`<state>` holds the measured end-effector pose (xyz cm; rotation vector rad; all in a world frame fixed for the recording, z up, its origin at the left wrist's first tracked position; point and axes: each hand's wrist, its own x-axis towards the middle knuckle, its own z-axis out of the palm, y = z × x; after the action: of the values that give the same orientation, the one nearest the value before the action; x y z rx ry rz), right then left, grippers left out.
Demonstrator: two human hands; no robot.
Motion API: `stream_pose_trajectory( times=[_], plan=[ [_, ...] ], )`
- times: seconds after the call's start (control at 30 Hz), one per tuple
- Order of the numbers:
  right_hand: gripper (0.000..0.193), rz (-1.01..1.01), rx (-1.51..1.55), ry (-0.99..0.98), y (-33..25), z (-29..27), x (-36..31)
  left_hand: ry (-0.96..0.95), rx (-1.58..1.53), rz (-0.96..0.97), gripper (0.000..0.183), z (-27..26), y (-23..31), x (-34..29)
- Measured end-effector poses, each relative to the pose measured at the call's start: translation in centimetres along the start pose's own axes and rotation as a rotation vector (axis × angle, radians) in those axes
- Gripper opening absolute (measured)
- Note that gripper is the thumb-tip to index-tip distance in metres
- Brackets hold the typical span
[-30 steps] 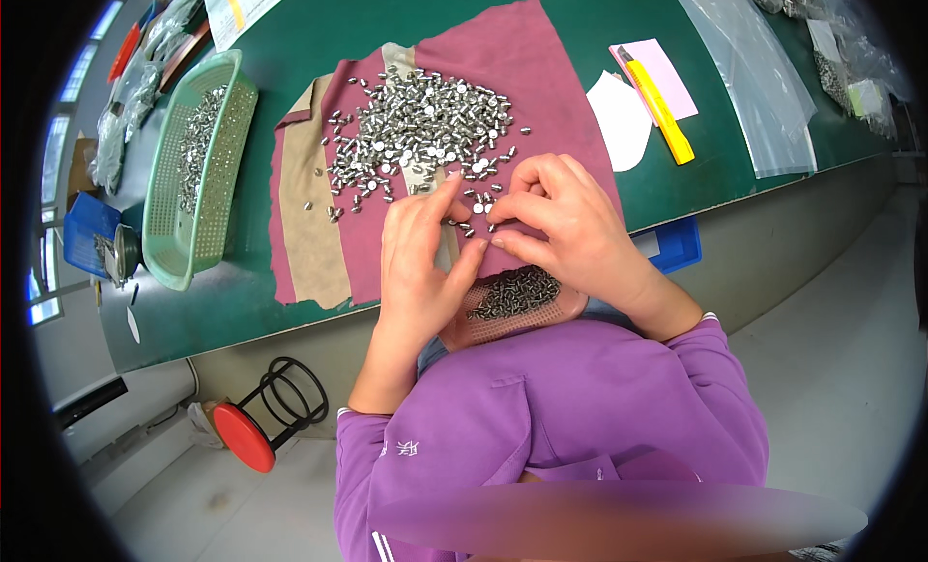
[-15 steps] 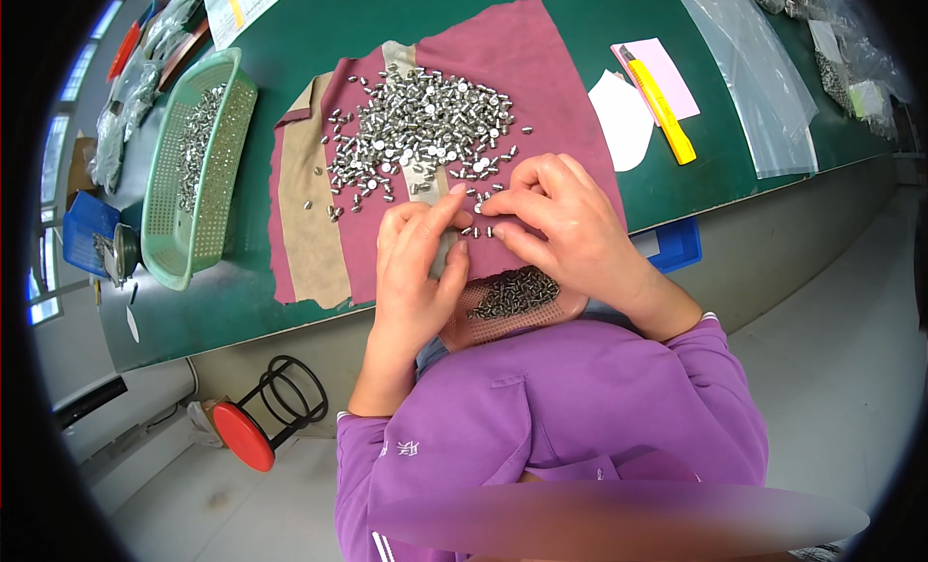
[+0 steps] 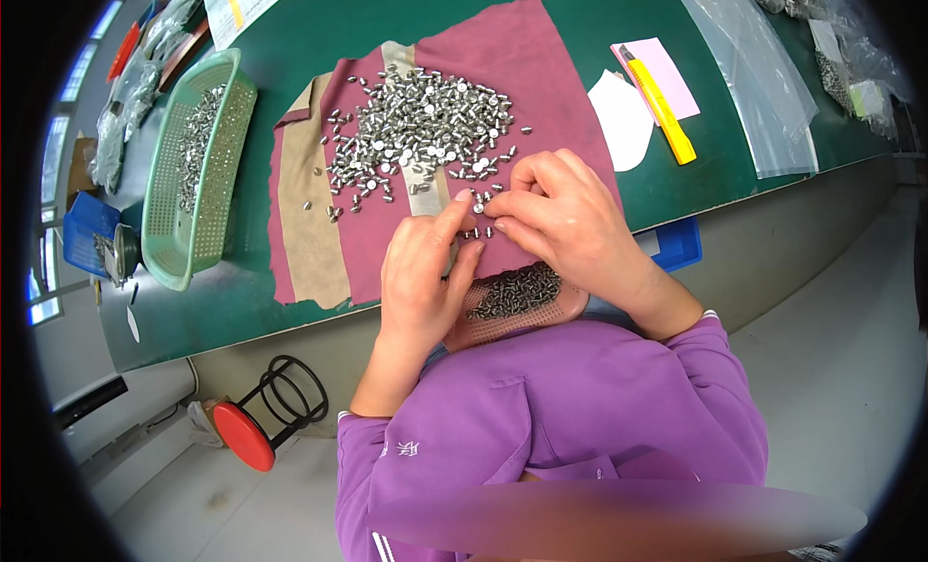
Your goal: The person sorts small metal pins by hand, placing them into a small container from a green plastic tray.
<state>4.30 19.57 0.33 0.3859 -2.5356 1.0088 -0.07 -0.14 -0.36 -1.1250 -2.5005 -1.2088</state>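
Observation:
A large heap of small silvery cylindrical metal parts (image 3: 425, 117) lies on a maroon cloth (image 3: 522, 50) with tan and grey strips. At the cloth's near edge, a few of these parts stand in a short row (image 3: 478, 233) between my hands. My left hand (image 3: 420, 272) is open, its index finger reaching forward and the thumb apart, both tips beside these parts. My right hand (image 3: 570, 214) has thumb and index drawn together in a pinch next to a few loose parts; whatever lies between the tips is hidden. Under both hands, a pink perforated basket (image 3: 512, 333) holds many darker-looking metal pieces.
To the left, a green perforated basket (image 3: 166, 248) holds more metal parts, with a blue bin (image 3: 85, 241) beside it. A yellow utility knife (image 3: 662, 113) rests on pink paper (image 3: 681, 79) at right, near clear plastic bags (image 3: 759, 88). A red stool (image 3: 242, 436) stands on the floor.
My left hand has shifted slightly right and nearer to me. My right thumb has moved up closer to its index finger. The heap looks the same.

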Motion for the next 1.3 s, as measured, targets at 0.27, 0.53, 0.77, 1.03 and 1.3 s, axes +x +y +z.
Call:
stream_pose_trajectory(
  times=[0.27,0.53,0.77,1.03,1.3],
  plan=[
    [0.016,0.018,0.017,-0.025,-0.2,0.1,-0.8,0.022,-0.020,-0.017,0.056,0.2,0.1,-0.1],
    [0.021,0.045,0.014,-0.009,-0.5,0.7,-1.1,0.066,-0.116,-0.086,0.064,0.1,0.0,-0.4],
    [0.013,0.072,0.013,0.058,-0.4,1.5,-1.2,0.036,-0.110,-0.122,0.065,0.2,0.0,-0.2],
    [0.015,0.076,0.037,-0.018,-0.8,0.8,-1.1,-0.055,-0.173,-0.130,0.076,-0.4,0.0,-0.5],
    [0.019,0.079,0.084,0.011,-0.5,0.9,-1.2,-0.045,-0.187,-0.132,0.078,-0.4,-0.2,-0.5]
  ],
)
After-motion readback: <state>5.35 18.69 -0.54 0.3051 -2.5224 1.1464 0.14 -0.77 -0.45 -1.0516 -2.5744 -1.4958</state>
